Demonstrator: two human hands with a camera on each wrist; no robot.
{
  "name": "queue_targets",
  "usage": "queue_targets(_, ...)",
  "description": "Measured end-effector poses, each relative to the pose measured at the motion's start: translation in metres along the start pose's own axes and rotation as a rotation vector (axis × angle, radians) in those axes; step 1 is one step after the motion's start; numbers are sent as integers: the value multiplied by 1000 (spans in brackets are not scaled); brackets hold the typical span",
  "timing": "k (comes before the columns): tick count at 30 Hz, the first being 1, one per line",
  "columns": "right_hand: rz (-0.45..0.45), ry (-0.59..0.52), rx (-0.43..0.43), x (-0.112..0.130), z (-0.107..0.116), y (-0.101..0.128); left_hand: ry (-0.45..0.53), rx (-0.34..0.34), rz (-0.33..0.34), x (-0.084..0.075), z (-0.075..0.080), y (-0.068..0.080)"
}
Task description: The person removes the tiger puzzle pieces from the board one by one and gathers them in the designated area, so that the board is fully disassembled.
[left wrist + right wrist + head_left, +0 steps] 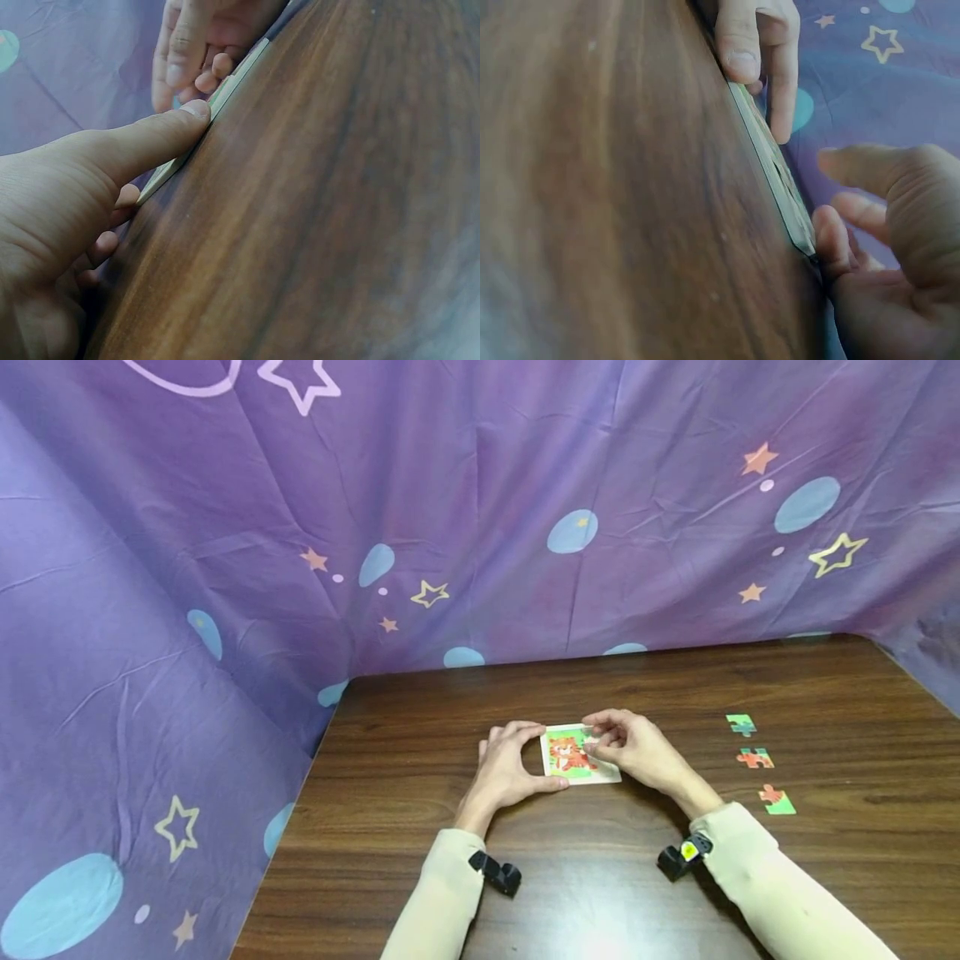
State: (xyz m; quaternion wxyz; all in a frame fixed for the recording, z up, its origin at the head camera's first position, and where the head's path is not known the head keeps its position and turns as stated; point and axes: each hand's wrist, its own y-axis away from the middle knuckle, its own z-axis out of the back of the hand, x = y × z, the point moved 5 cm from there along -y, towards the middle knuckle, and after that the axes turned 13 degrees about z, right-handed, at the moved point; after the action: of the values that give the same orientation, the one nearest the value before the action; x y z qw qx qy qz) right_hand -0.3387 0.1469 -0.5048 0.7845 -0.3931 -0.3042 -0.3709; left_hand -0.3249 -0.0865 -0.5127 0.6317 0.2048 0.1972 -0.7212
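- Steadying the puzzle tray near the middle of the wooden table, my left hand brackets its left edge, thumb on the near corner and fingers curled over the far one.
- The left wrist view shows that thumb pressed flat against the tray's thin rim.
- My right hand works at the tray's right side, fingers bent and pressing down on the tiger picture; whether they pinch a piece there, I cannot tell.
- Three loose pieces lie well to the right of the tray: a green one farthest back, an orange one in the middle, an orange-and-green one nearest me.
- My judgement: a piece is being seated, with the puzzle partly filled. The next move calls for reaching right of the tray, picking one loose piece and turning it to match its gap.
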Motion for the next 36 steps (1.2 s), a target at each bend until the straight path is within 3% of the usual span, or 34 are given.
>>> queue_targets(6,-3,154,8,-2,-2,1,-9,4,3,-1,1,1)
queue_targets(18,13,218,18,-2,-3,1,-2,9,-4,-4,4,3)
queue_targets(28,7,225,20,-2,-5,2,110,-78,-5,-4,2,1)
queue_targets(36,12,219,25,-2,-6,0,112,-139,-21,-5,-1,-1)
